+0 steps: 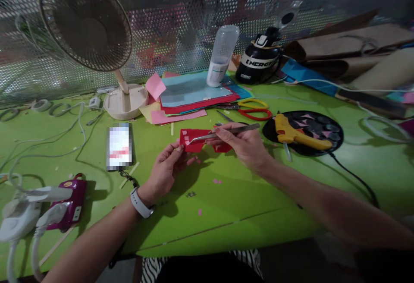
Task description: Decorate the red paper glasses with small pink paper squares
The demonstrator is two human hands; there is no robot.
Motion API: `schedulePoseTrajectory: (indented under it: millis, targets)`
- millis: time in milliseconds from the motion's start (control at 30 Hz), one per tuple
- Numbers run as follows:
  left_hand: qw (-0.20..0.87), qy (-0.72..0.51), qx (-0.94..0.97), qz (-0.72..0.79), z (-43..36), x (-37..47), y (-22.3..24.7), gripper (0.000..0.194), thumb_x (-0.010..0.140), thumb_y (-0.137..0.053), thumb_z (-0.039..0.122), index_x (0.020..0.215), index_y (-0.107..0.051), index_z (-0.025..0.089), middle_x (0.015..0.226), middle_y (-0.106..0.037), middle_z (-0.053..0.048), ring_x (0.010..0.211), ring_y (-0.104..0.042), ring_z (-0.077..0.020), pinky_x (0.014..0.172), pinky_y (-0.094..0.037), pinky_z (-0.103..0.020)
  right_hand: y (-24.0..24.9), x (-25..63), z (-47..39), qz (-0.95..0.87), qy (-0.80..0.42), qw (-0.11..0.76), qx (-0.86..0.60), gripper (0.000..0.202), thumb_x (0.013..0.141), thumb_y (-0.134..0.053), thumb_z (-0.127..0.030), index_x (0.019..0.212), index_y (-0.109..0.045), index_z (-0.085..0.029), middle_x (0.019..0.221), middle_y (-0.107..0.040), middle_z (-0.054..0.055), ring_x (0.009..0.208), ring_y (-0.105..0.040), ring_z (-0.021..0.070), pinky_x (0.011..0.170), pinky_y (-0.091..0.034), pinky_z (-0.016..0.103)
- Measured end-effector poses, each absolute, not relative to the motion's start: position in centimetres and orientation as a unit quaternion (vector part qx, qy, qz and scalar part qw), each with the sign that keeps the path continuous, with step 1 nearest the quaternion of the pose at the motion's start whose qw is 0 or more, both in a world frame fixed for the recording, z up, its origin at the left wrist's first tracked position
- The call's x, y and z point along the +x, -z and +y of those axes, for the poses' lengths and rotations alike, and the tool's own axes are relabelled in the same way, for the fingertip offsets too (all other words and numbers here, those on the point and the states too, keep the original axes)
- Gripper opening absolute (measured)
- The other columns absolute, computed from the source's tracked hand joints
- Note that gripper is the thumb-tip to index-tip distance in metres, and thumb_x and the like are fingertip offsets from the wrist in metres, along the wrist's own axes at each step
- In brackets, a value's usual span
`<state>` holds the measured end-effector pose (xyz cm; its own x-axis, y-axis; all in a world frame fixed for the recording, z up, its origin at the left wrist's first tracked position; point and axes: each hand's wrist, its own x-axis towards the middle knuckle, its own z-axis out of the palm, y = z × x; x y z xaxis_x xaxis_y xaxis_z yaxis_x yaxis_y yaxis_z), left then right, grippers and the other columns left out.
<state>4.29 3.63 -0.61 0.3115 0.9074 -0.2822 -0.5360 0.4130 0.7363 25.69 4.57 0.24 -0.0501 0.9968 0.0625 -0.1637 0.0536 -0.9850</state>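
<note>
My left hand (168,165) pinches the lower left edge of a folded red paper piece (196,146) just above the green table. Small pale pink squares (184,132) lie on the left part of the red paper. My right hand (247,145) is closed on metal tweezers (241,129), whose tips point left and touch the red paper beside a pink square. The right part of the paper is partly hidden behind my right fingers. A few pink scraps (217,181) lie on the table below my hands.
A phone (119,147) lies left, near a fan (126,101) and a purple plug adapter (69,203). Behind are stacked paper sheets (187,91), a clear bottle (222,54), scissors (255,114) and a black jug (258,61). A yellow glue gun (291,135) rests on a black pad at right.
</note>
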Motion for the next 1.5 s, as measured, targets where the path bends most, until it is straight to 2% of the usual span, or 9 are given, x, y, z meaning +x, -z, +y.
schedulePoseTrajectory:
  millis: [233, 533, 867, 1233, 1500]
  targets:
    - [0.755, -0.475, 0.268, 0.363, 3.6, 4.4, 0.5, 0.018, 0.077, -0.078, 0.021, 0.089, -0.065, 0.016, 0.093, -0.075, -0.003, 0.082, -0.073, -0.0159, 0.083, -0.06, -0.03, -1.1, 25.2, 4.3, -0.483, -0.523, 0.537, -0.452, 0.03, 0.073, -0.079, -0.048, 0.083, -0.071, -0.021, 0.074, -0.077, 0.004, 0.069, -0.075, 0.019, 0.057, -0.062, 0.025]
    - [0.753, -0.479, 0.277, 0.356, 3.5, 4.5, 0.4, 0.021, 0.075, -0.08, 0.021, 0.09, -0.066, 0.015, 0.095, -0.075, -0.004, 0.083, -0.073, -0.0161, 0.083, -0.06, -0.03, -1.0, 25.3, 4.3, -0.486, -0.53, 0.542, -0.434, 0.026, 0.075, -0.079, -0.045, 0.081, -0.071, -0.021, 0.073, -0.076, 0.003, 0.066, -0.075, 0.017, 0.059, -0.063, 0.024]
    - [0.75, -0.468, 0.296, 0.362, 3.4, 4.6, 0.2, 0.024, 0.074, -0.081, 0.025, 0.088, -0.064, 0.016, 0.093, -0.075, -0.003, 0.083, -0.073, -0.0165, 0.084, -0.059, -0.03, -0.7, 25.8, 4.7, -0.482, -0.534, 0.543, -0.434, 0.023, 0.076, -0.078, -0.042, 0.083, -0.072, -0.021, 0.075, -0.076, 0.004, 0.067, -0.075, 0.0187, 0.059, -0.064, 0.027]
    - [0.751, -0.458, 0.315, 0.356, 3.4, 4.6, 0.4, 0.029, 0.073, -0.082, 0.03, 0.089, -0.062, 0.016, 0.094, -0.075, -0.004, 0.082, -0.073, -0.0163, 0.081, -0.059, -0.028, -1.4, 25.5, 4.7, -0.499, -0.511, 0.549, -0.434, 0.028, 0.073, -0.08, -0.046, 0.076, -0.071, -0.02, 0.069, -0.075, 0.003, 0.063, -0.074, 0.0205, 0.064, -0.065, 0.033]
    - [0.75, -0.461, 0.316, 0.354, 3.5, 4.5, 0.6, 0.027, 0.073, -0.082, 0.028, 0.088, -0.063, 0.016, 0.094, -0.075, -0.003, 0.083, -0.073, -0.0166, 0.083, -0.059, -0.03, -1.2, 25.9, 4.8, -0.521, -0.496, 0.544, -0.432, 0.024, 0.076, -0.078, -0.044, 0.079, -0.072, -0.022, 0.072, -0.075, 0.002, 0.067, -0.075, 0.021, 0.067, -0.067, 0.035]
